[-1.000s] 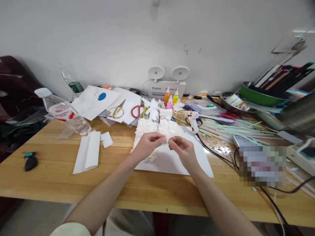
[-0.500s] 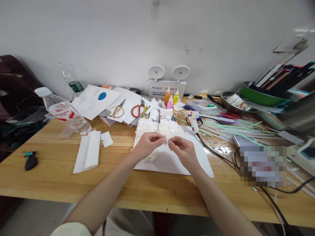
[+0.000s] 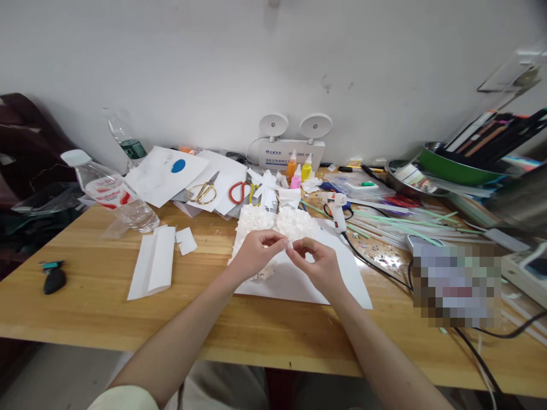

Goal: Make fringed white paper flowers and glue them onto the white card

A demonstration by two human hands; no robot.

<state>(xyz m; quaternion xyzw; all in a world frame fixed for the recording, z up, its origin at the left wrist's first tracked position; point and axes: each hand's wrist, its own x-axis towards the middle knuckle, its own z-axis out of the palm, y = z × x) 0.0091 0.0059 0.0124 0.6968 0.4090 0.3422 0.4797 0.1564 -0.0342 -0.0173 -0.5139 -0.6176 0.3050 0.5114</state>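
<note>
My left hand (image 3: 260,253) and my right hand (image 3: 317,263) meet above a white paper sheet (image 3: 294,286), thumbs and fingertips pinched together. Between their tips is a tiny white scrap of paper (image 3: 288,245), mostly hidden by the fingers. Just behind and under my hands, bunched white paper bits (image 3: 294,221) cover much of the sheet's far and left part. A white glue gun (image 3: 337,212) stands to the right of these bits, its black cord trailing right.
On the left are a water bottle (image 3: 123,199), folded white paper (image 3: 151,265) and a black object (image 3: 54,280). Gold scissors (image 3: 203,192) and red-handled scissors (image 3: 237,192) lie behind. Small paint bottles (image 3: 296,180), thin sticks (image 3: 397,230), a green bowl (image 3: 459,165) and a blurred-out object (image 3: 457,287) fill the right.
My right fingertips have shifted slightly left, closer against the left ones. The left hand stays nearly still, with the white scrap still at the fingertips.
</note>
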